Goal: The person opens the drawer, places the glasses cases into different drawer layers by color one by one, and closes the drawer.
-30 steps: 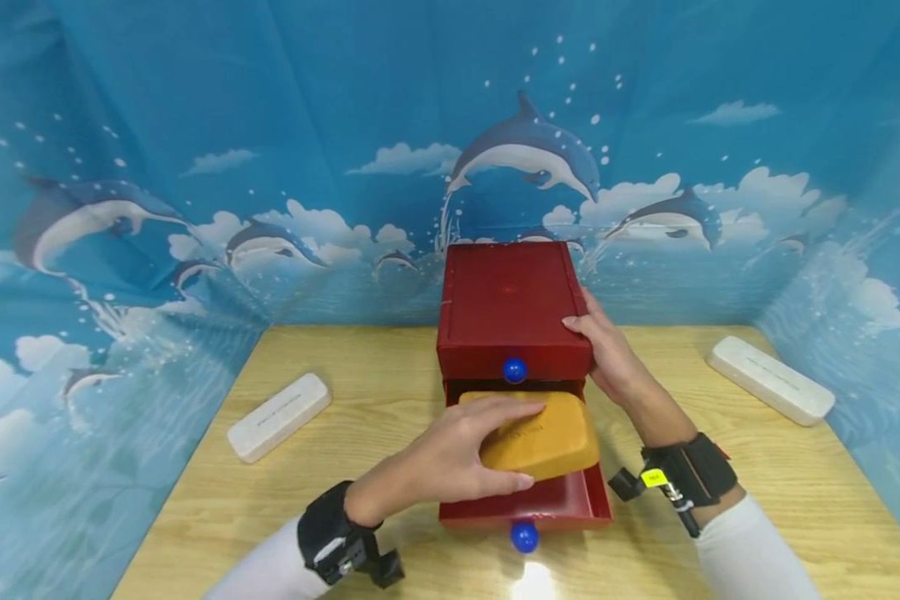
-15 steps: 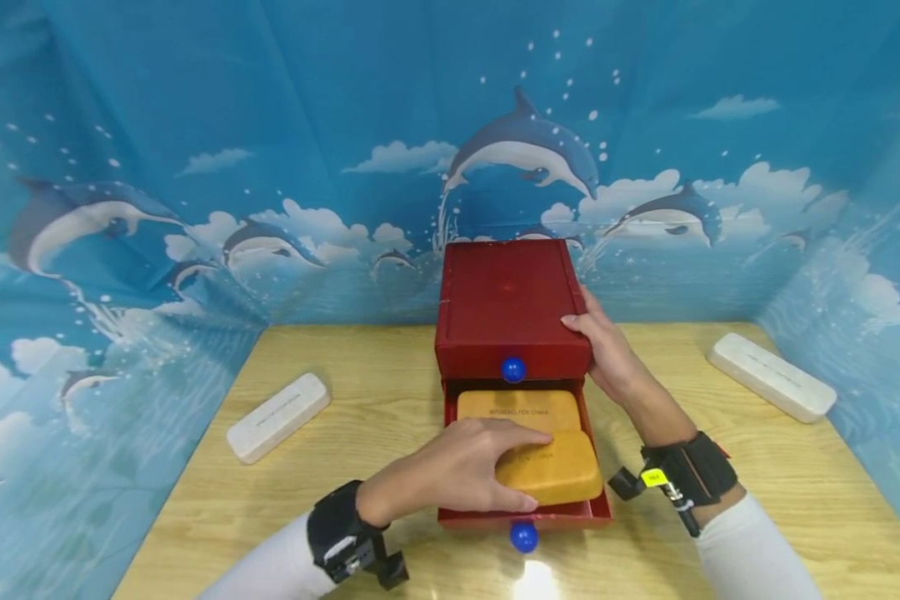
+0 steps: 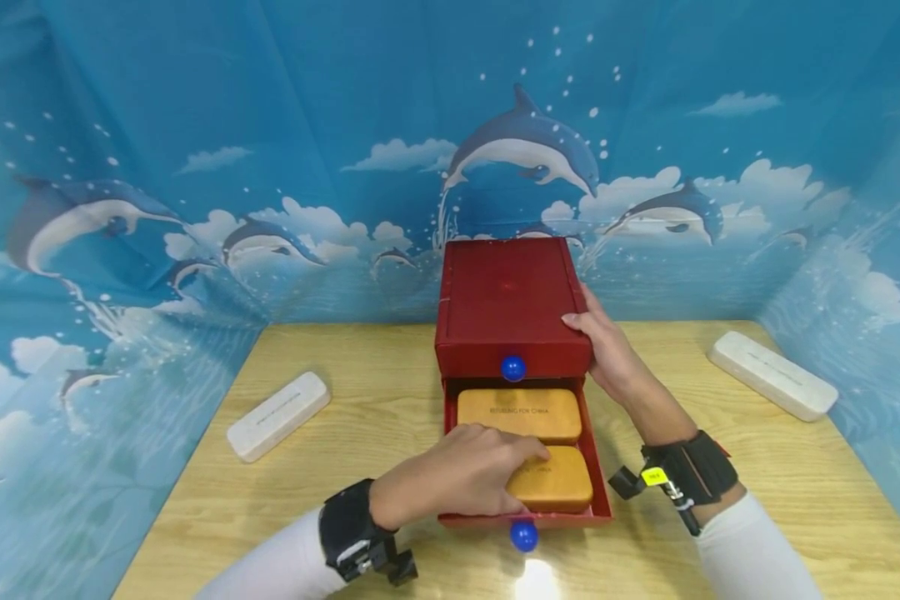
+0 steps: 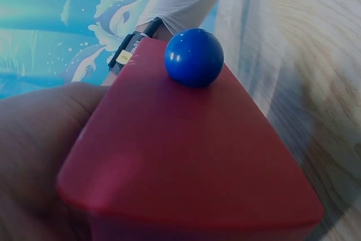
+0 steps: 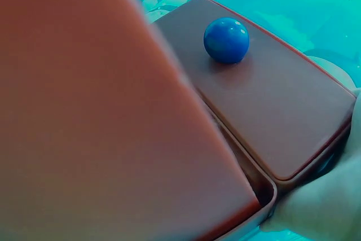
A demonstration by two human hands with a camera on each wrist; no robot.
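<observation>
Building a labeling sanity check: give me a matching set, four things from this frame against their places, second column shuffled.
Things:
1. near tan case
2. far tan case
3. left hand
4. right hand

Places:
A. against the right side of the red drawer box
B. front of the open lower drawer, under fingers
C. resting on the near case
D. back of the open drawer, just below the upper drawer's blue knob

Pairs: 1-B, 2-D, 3-C, 4-A

a blurred red box wall (image 5: 96,111) fills the left and near part. just right of it, a closed red drawer front (image 5: 265,105) carries a blue ball knob (image 5: 226,39). blue printed backdrop (image 5: 293,4) lies far right.
</observation>
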